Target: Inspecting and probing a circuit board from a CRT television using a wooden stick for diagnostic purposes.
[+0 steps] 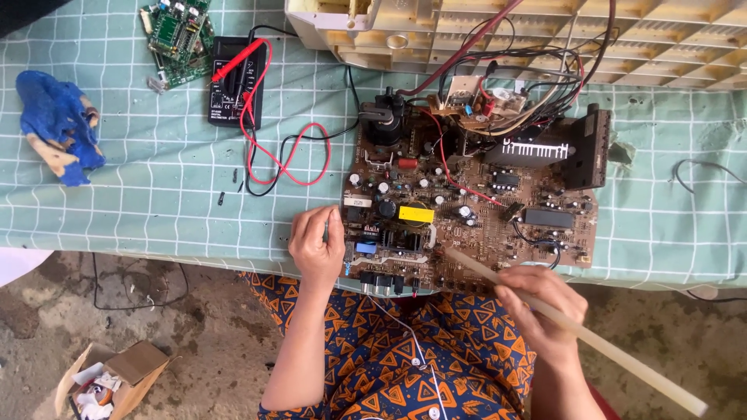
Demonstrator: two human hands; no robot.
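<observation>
A brown circuit board (498, 233) crowded with components lies on the green checked table cover (156, 194), near the front edge. My left hand (317, 243) grips the board's left edge, fingers curled over it. My right hand (541, 311) holds a long pale stick (591, 338) like a pen; its tip rests on the board near the lower middle. Red and black wires run from the board up into a cream plastic casing (545, 31) at the back.
A black multimeter (233, 82) with red and black leads sits at the back left, beside a small green circuit board (179, 35). A blue rag (58, 124) lies far left. An open cardboard box (117, 377) stands on the ground below.
</observation>
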